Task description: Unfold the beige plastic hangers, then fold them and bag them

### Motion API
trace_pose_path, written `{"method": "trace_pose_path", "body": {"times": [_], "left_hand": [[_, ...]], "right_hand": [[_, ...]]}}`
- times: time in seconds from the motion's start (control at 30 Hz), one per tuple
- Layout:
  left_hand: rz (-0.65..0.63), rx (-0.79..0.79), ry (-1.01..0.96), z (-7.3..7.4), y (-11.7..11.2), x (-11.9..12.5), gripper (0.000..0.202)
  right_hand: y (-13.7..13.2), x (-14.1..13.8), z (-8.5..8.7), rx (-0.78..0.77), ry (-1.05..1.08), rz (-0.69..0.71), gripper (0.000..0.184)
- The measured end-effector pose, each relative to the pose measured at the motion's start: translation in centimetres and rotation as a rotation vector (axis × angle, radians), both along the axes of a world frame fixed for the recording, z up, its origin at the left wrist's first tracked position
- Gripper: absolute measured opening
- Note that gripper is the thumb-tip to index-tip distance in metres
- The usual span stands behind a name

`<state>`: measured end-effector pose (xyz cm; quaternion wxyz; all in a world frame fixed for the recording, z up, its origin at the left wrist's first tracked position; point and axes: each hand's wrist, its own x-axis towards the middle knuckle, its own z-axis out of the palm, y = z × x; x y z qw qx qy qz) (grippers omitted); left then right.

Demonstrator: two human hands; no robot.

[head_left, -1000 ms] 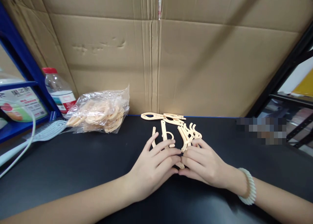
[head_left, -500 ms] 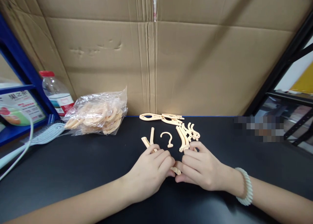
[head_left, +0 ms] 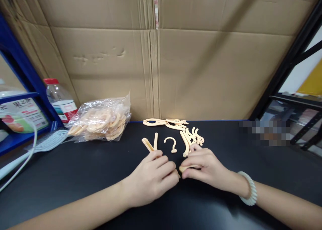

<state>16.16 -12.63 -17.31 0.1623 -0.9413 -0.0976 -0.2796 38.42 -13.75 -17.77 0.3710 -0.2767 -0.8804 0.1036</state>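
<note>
A bottle (head_left: 60,99) and a bag (head_left: 100,121) of parts sit back by the cardboard (head_left: 201,72), likely kept off the working patch. Two strips (head_left: 151,144) lie in a V just beyond the left hand (head_left: 151,178), whose fingers curl down onto the table (head_left: 75,169); whether they clasp anything cannot be told. A hook (head_left: 171,145) lies loose beyond the gap between the hands. The right hand (head_left: 207,168) pinches a piece (head_left: 187,168) between thumb and fingertips, low over the table, pointing at the left hand. A pile (head_left: 192,138) sits just beyond, in easy reach. Bare table opens to both sides; the cardboard closes the far edge.
</note>
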Motion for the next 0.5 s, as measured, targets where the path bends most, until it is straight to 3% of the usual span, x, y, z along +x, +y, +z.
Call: {"method": "trace_pose_path", "body": {"times": [0.17,0.23,0.33,0.5], "left_hand": [[-0.025,-0.136,0.003,1.3,1.7,-1.6,0.014],[0.057,-0.187,0.011,1.4,2.7,-2.8,0.013],[0.140,-0.228,0.007,1.1,3.7,-4.4,0.021],[0.105,-0.412,-0.042,0.2,4.1,-5.4,0.023]], "right_hand": [[1.1,1.0,0.6,-0.030,0.098,-0.152,0.030],[1.6,1.3,0.5,-0.025,0.117,-0.177,0.027],[2.1,1.3,0.1,-0.022,0.138,-0.197,0.025],[2.7,1.0,-0.1,0.007,0.172,-0.252,0.020]]}}
